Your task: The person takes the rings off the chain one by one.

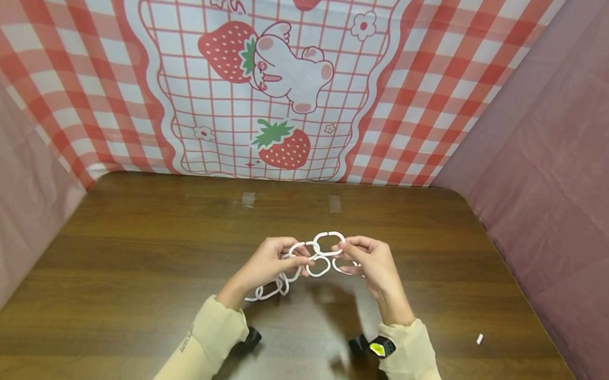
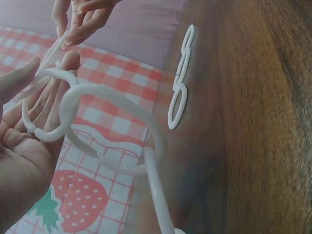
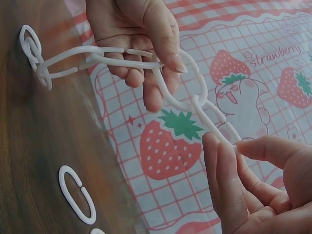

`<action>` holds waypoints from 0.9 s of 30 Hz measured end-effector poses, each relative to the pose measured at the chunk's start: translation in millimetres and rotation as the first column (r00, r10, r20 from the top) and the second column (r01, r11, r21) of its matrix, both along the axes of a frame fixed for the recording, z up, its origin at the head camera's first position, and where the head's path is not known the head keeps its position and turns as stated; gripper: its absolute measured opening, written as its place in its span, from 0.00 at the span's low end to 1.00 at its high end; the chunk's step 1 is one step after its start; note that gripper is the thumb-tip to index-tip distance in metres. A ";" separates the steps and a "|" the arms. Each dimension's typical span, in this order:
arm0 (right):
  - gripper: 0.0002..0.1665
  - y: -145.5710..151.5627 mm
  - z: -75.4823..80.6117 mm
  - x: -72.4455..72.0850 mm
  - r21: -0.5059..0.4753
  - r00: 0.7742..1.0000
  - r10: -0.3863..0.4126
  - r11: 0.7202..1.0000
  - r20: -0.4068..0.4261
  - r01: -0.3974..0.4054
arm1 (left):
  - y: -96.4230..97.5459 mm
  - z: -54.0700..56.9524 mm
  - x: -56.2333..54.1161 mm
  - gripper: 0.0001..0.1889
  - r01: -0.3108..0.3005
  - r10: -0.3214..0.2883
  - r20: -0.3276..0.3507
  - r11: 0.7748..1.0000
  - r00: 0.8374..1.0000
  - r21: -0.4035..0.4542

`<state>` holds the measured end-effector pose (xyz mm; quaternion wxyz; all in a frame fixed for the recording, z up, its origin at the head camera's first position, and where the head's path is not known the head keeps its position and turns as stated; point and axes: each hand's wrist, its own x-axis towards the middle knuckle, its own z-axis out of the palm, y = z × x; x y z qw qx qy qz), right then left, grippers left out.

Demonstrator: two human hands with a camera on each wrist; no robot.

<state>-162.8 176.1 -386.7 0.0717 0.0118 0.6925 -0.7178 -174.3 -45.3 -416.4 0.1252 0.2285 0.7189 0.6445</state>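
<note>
A chain of white plastic C-shaped links (image 3: 122,63) runs through my left hand (image 1: 277,262), which holds one link between thumb and fingers. More joined links trail from that hand toward the left wrist and hang low over the table. Thumb and fingertips of my right hand (image 1: 376,267) pinch the link (image 3: 207,119) at the chain's other end, which is hooked through the link in the left hand. Beneath the hands, several white links (image 2: 171,114) lie in a row on the table; in the head view the right hand partly hides them.
The brown wooden table (image 1: 138,320) carries a small white piece (image 1: 479,338) at the right. Two strips of clear tape (image 1: 248,199) stick near its far edge. A strawberry-print cloth (image 1: 286,147) hangs behind, with pink cloth (image 1: 571,145) at the sides.
</note>
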 end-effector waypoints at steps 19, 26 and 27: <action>0.03 5.1 -0.2 -1.9 -0.006 1.000 -0.021 1.000 0.018 0.021 | -9.4 2.0 -5.5 0.12 -0.017 0.017 0.012 0.998 1.000 0.062; 0.03 7.0 -0.5 -2.0 -0.012 1.000 -0.015 1.000 0.010 0.016 | -9.4 2.8 -6.1 0.12 -0.068 0.070 -0.013 0.993 0.997 0.093; 0.03 6.9 -0.5 -2.1 -0.013 1.000 -0.016 1.000 0.010 0.016 | -9.7 3.2 -5.9 0.12 -0.076 0.078 -0.015 0.992 0.997 0.101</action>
